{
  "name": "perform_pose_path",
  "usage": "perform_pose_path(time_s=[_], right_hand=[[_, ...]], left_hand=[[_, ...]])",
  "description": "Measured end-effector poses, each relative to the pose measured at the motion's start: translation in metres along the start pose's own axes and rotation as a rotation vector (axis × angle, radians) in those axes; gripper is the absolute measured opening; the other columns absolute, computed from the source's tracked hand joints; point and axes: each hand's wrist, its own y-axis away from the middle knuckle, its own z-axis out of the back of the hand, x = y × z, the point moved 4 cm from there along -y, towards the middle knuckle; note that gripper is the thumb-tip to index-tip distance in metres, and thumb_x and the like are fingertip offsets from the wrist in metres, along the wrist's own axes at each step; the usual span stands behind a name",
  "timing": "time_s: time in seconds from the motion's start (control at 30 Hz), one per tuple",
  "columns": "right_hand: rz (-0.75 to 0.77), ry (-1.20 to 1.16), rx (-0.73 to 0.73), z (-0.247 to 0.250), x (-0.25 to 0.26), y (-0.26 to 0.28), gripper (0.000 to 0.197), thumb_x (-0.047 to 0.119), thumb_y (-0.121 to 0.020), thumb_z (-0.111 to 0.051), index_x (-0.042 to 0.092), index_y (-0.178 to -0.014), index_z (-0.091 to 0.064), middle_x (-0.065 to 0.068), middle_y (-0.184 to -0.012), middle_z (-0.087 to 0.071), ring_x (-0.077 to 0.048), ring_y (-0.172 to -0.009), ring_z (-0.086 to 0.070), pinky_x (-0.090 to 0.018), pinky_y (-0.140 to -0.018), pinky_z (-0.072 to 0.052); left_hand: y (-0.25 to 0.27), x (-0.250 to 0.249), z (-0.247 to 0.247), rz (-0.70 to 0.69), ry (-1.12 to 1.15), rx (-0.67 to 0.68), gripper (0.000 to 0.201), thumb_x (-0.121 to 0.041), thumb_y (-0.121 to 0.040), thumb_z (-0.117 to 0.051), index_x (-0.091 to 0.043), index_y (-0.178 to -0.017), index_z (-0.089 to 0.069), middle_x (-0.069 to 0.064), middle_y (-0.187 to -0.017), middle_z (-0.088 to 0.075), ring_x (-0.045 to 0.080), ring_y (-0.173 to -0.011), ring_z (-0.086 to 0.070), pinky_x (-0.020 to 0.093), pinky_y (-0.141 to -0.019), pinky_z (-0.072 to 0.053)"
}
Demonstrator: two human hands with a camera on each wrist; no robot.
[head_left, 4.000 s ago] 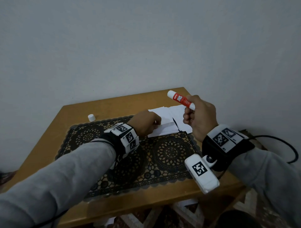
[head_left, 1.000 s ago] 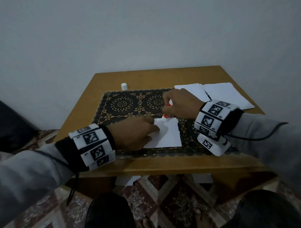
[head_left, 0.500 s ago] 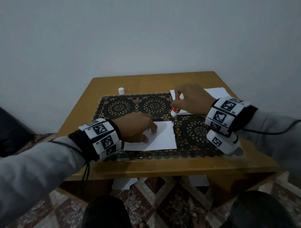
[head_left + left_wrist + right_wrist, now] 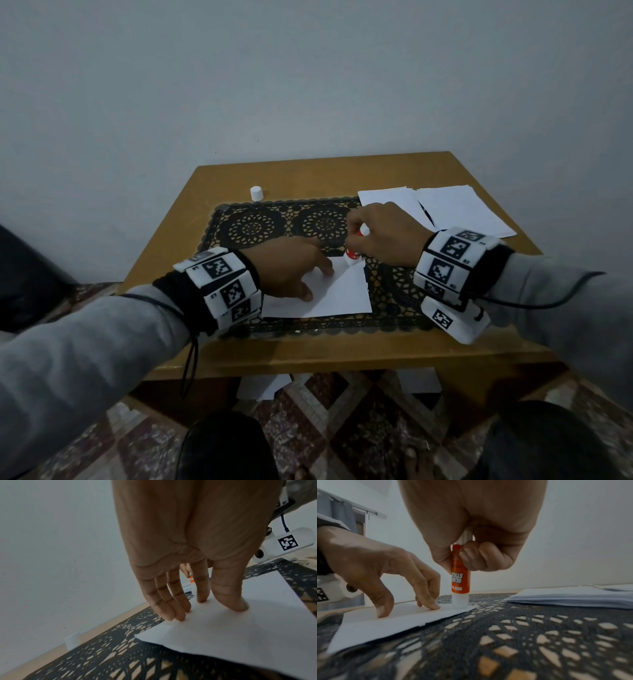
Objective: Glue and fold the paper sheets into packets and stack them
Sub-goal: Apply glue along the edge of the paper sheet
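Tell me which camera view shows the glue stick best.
The right wrist view: the glue stick stands upright there, label readable, its tip on the paper sheet, gripped by the right hand. The head view shows only its lower end below the hand; the left wrist view shows a sliver between fingers.

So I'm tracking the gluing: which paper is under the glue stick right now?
The single sheet on the mat, pinned by the left hand; the glue stick touches its far corner. The stacks lie untouched behind.

Grey sleeves [image 4: 78, 346], black wrist cuffs [image 4: 178, 298] banded with white marker-printed blocks [image 4: 222, 284], white camera pod [image 4: 454, 318] under right cuff, black cable [image 4: 534, 301].
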Motion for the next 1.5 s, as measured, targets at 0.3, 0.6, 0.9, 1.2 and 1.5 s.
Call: perform_pose_path(time_s=[0.3,0.6,0.9,1.2,1.5], right_hand=[[0.037,-0.015,0.054,-0.002,0.011,0.017,0.017,0.026,-0.080,-0.066,0.014,-0.069,-0.061,0.010,-0.069,-0.055,-0.014,-0.068,-0.055,-0.033,-0.063,-0.046],[0.064,-0.026,0.126,-0.001,0.023,0.053,0.015,0.029,-0.080,-0.067,0.021,-0.069,-0.060,0.007,-0.074,-0.060,-0.009,-0.065,-0.053,-0.028,-0.059,-0.045],[0.046,-0.148,0.143,0.018,0.016,0.054,0.023,0.028,-0.084,-0.064,0.023,-0.062,-0.059,0.007,-0.075,-0.063,-0.011,-0.071,-0.057,-0.029,-0.068,-0.045],[0.031,-0.150,0.013,0.060,0.000,0.044,0.021,0.029,-0.084,-0.064,0.016,-0.068,-0.066,-0.001,-0.079,-0.068,-0.024,-0.077,-0.060,-0.042,-0.071,-0.046],[-0.004,-0.102,0.010,0.056,-0.008,0.039,0.021,0.030,-0.085,-0.065,0.022,-0.066,-0.062,0.004,-0.078,-0.065,-0.012,-0.068,-0.051,-0.029,-0.065,-0.039]], left_hand=[[-0.002,0.000,0.000,-0.005,-0.004,-0.004,0.056,-0.033,-0.084,-0.069,-0.026,-0.136,-0.050,0.001,-0.118,-0.050,0.009,-0.088,-0.038,0.020,-0.075,-0.033],[-0.003,-0.001,0.001,0.023,0.021,-0.024,0.052,-0.040,-0.082,-0.069,-0.028,-0.130,-0.054,0.002,-0.119,-0.048,0.019,-0.109,-0.046,0.027,-0.088,-0.041],[-0.020,0.011,0.002,0.176,0.114,0.077,0.080,-0.053,-0.067,-0.078,-0.023,-0.129,-0.039,0.004,-0.124,-0.047,0.023,-0.109,-0.046,0.034,-0.084,-0.041],[-0.024,0.022,0.004,0.215,0.219,0.140,0.038,-0.041,-0.077,-0.075,-0.016,-0.093,-0.051,0.001,-0.093,-0.054,0.017,-0.080,-0.050,0.028,-0.064,-0.038],[-0.007,0.026,0.019,0.126,0.439,-0.119,0.081,0.000,-0.080,-0.063,-0.031,-0.146,-0.029,-0.002,-0.144,-0.041,0.020,-0.125,-0.045,0.038,-0.103,-0.040]])
